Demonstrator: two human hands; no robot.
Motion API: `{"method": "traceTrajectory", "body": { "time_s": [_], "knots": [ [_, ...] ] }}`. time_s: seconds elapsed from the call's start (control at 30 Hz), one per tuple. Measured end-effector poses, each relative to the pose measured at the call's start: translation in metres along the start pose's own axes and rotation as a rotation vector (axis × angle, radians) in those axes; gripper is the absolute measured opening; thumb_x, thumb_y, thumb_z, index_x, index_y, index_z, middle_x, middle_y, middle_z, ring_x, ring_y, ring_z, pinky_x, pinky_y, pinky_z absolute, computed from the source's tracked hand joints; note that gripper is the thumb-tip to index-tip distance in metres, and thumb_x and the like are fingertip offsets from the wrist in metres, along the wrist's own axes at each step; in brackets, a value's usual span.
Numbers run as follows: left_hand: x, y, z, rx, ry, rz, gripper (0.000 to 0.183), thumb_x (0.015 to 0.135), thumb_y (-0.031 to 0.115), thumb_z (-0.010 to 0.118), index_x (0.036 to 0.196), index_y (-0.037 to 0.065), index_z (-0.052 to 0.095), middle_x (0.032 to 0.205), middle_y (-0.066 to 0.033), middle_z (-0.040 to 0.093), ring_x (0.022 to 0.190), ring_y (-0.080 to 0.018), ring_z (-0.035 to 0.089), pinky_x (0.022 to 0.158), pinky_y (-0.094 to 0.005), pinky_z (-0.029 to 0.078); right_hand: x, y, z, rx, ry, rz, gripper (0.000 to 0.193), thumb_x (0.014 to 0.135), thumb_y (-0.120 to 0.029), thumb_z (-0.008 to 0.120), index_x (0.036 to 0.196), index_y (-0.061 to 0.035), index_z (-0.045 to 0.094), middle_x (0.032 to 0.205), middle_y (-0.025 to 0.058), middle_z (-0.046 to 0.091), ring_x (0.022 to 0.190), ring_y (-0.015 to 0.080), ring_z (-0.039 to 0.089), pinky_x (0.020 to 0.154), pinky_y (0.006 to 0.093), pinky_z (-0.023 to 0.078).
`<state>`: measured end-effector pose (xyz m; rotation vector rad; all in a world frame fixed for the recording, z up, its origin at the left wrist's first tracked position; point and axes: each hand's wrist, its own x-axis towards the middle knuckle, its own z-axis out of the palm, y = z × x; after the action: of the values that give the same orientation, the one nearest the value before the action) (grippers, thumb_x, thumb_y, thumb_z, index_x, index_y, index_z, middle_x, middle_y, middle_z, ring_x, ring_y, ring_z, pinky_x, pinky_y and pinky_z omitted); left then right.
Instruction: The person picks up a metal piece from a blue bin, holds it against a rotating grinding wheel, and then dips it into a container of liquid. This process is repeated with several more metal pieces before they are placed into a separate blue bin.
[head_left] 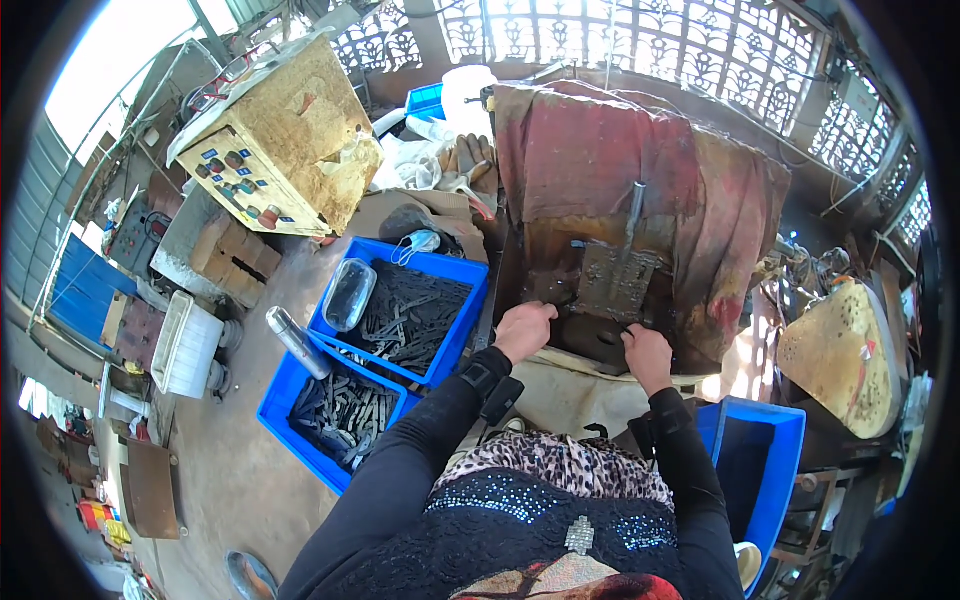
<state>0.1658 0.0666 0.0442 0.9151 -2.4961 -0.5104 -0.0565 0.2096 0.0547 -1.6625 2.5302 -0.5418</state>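
Note:
My left hand (pixel 527 331) reaches to the front of a wet, brown machine bay, its fingers closed. Something small and dark shows at its fingertips, too unclear to name. To its right, my right hand (pixel 648 356) is closed in a pinch at the bay's front edge. Whatever it grips is also too small and dark to make out. Just beyond both hands stands a pitted metal plate (pixel 612 282), with a metal pipe (pixel 634 222) coming down over it. Stained red cloth (pixel 600 150) drapes the machine above and on its right side.
Dark metal strips fill a blue bin (pixel 465 312) at left, which also holds a clear container (pixel 350 295). A nearer blue bin (pixel 290 432) has more strips and a steel flask (pixel 297 340). A control box (pixel 270 150) stands far left; another blue bin (pixel 783 460) sits right.

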Motion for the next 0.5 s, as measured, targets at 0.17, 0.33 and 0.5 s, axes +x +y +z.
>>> {"method": "traceTrajectory", "body": {
  "time_s": [0.17, 0.33, 0.5],
  "knots": [
    [0.000, -0.001, 0.000, -0.003, 0.006, 0.005, 0.019, 0.080, 0.007, 0.054, 0.091, 0.008, 0.069, 0.092, -0.0147, 0.068, 0.090, -0.0339, 0.065, 0.080, -0.0435, 0.053, 0.001, 0.000, -0.001, 0.002, -0.003, 0.002, 0.022, 0.089, -0.030, 0.062, 0.090, -0.0081, 0.066, 0.077, 0.0198, 0.066, 0.077, 0.0410, 0.065, 0.067, 0.0513, 0.052],
    [0.000, 0.001, -0.001, -0.005, -0.007, 0.007, 0.019, 0.080, 0.007, 0.054, 0.091, 0.008, 0.069, 0.092, -0.0149, 0.068, 0.090, -0.0341, 0.065, 0.080, -0.0436, 0.053, 0.000, 0.002, 0.000, 0.015, 0.001, 0.033, 0.022, 0.088, -0.030, 0.063, 0.089, -0.0082, 0.067, 0.078, 0.0187, 0.067, 0.078, 0.0407, 0.065, 0.068, 0.0501, 0.052],
    [0.001, -0.005, 0.002, 0.004, -0.027, -0.001, 0.019, 0.080, 0.007, 0.054, 0.091, 0.008, 0.069, 0.092, -0.0152, 0.068, 0.090, -0.0341, 0.065, 0.080, -0.0437, 0.053, 0.023, 0.014, -0.009, 0.151, 0.054, 0.046, 0.024, 0.088, -0.031, 0.064, 0.090, -0.0077, 0.068, 0.080, 0.0182, 0.067, 0.080, 0.0403, 0.065, 0.068, 0.0489, 0.052]
  ]
}}
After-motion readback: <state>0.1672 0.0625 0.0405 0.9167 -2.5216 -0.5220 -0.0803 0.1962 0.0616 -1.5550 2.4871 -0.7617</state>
